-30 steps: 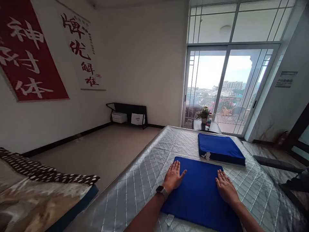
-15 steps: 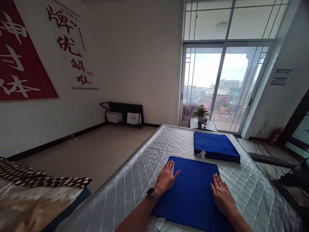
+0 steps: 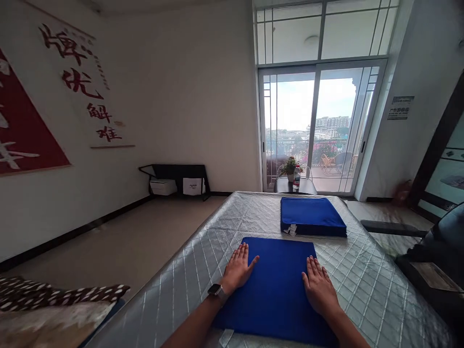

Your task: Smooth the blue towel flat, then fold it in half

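Note:
A flat blue fabric piece [image 3: 277, 290], roughly square, lies on the silver quilted cover [image 3: 188, 285]. My left hand [image 3: 237, 268] rests flat on its left edge, fingers stretched out and thumb apart; a watch [image 3: 216, 291] is on that wrist. My right hand [image 3: 321, 285] lies flat along the right edge, fingers extended. Neither hand grips anything. A white tag [image 3: 226, 337] sticks out at the near left corner of the fabric. Just beyond is a stack of folded blue fabric pieces [image 3: 312, 212], with white tags at its near left side.
Past the far edge stands a small dark table [image 3: 308, 186] with a potted plant [image 3: 290, 168] and a bottle [image 3: 297, 178]. A black chair [image 3: 438, 251] is at the right. Patterned bedding [image 3: 54, 309] lies at lower left. A low black rack [image 3: 174, 174] stands by the wall.
The camera view has turned slightly to the right and up, shifting the scene leftward. Both hands stay flat on the edges of the blue fabric piece.

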A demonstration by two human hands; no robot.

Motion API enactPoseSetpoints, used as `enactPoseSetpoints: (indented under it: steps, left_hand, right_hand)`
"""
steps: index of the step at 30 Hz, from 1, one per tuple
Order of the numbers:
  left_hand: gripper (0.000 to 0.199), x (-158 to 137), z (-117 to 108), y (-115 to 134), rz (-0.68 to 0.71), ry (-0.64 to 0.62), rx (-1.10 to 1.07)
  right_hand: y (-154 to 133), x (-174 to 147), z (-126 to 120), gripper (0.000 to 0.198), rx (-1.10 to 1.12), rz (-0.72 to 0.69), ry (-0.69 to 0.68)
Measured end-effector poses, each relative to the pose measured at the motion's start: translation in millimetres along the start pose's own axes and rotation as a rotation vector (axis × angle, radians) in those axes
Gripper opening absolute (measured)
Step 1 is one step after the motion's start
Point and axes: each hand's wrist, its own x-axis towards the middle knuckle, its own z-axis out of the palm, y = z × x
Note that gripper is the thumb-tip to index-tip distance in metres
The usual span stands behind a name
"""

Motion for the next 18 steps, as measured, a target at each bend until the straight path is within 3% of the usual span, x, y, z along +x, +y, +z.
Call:
enactPoseSetpoints:
  steps: [4, 6, 10, 12, 15, 18]
  left_hand:
    - [0.086, 0.7, -8.2, 34.0, 0.053, 0.075, -0.033]
    - [0.08, -5.6, -7.6, 68.6, 0.164, 0.084, -0.063]
    - [0.069, -25.7, -2.3, 146.2, 0.473, -0.046, -0.16]
    - [0.067, -33.0, -1.3, 170.4, 0.554, -0.068, -0.206]
    - [0.068, -36.9, -3.6, 175.4, 0.532, -0.104, -0.237]
    - [0.071, -36.3, -6.9, 152.8, 0.465, -0.14, -0.227]
  right_hand:
    - [-2.7, -1.0, -6.0, 0.065, 0.017, 0.021, -0.012]
    - [-3.6, -1.7, -8.7, 0.065, 0.024, 0.028, -0.02]
    - [-1.8, -4.3, -10.1, 0.063, 0.009, -0.004, -0.028]
    - [-0.1, -5.4, -8.9, 0.062, -0.004, -0.024, -0.034]
    - [0.9, -5.2, -7.6, 0.062, 0.009, -0.035, -0.037]
    - [-0.8, -3.4, -8.1, 0.064, 0.055, -0.008, -0.022]
